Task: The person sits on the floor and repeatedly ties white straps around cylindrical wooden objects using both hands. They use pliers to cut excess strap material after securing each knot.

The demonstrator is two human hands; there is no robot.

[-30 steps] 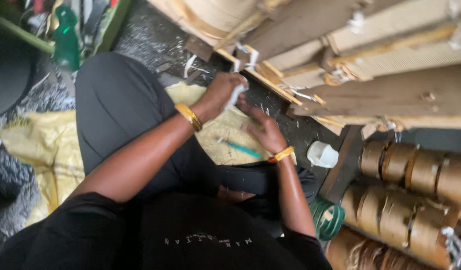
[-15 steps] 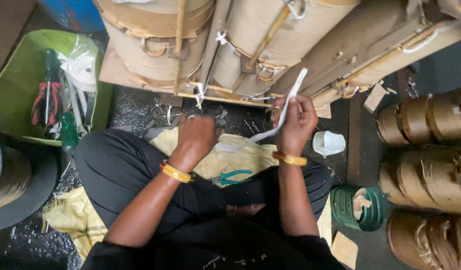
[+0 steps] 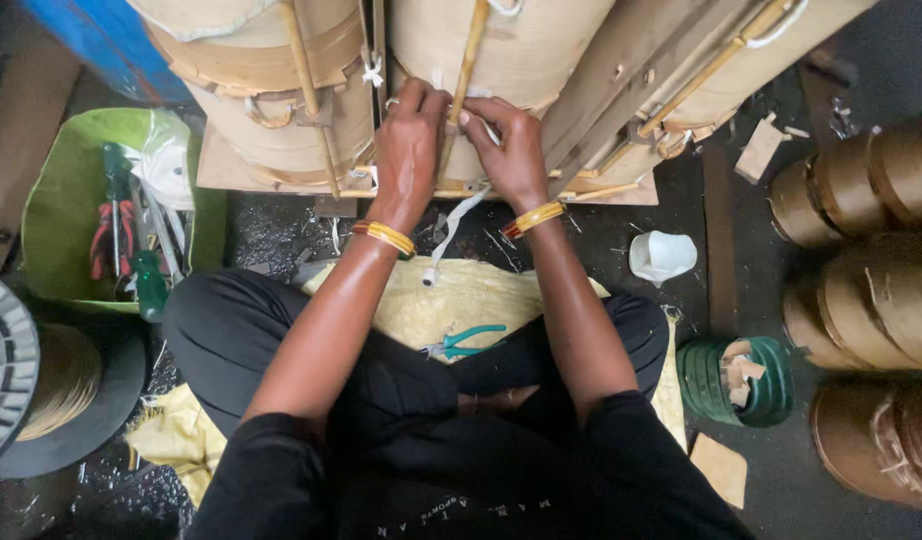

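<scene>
Head view, looking down over crossed legs in black trousers. Nearest, a pair of teal-handled pliers (image 3: 459, 343) lies on a yellow woven sack (image 3: 451, 300) spread under the lap. To the person's right, a green ribbed roll (image 3: 741, 380) holding scraps stands on the dark floor, with a small white plastic cup (image 3: 662, 256) beyond it and brown paper-wound coils (image 3: 871, 250) stacked at the frame edge. To the left, a grey spool of tan wire (image 3: 31, 385) and a green plastic tub (image 3: 66, 205) with red-handled and green-handled tools inside.

Farther out, both forearms reach forward, each wrist with yellow bangles. Left hand (image 3: 409, 150) and right hand (image 3: 514, 150) sit side by side against the large tan paper-wrapped coil (image 3: 541, 50), fingers curled and pinched closed on a narrow white cloth tape (image 3: 451, 225) where it meets a thin wooden stick (image 3: 463, 75) running up the coil's face. The tape's loose end hangs down between the wrists toward the sack. A second wrapped coil (image 3: 271, 90) stands just left.
</scene>
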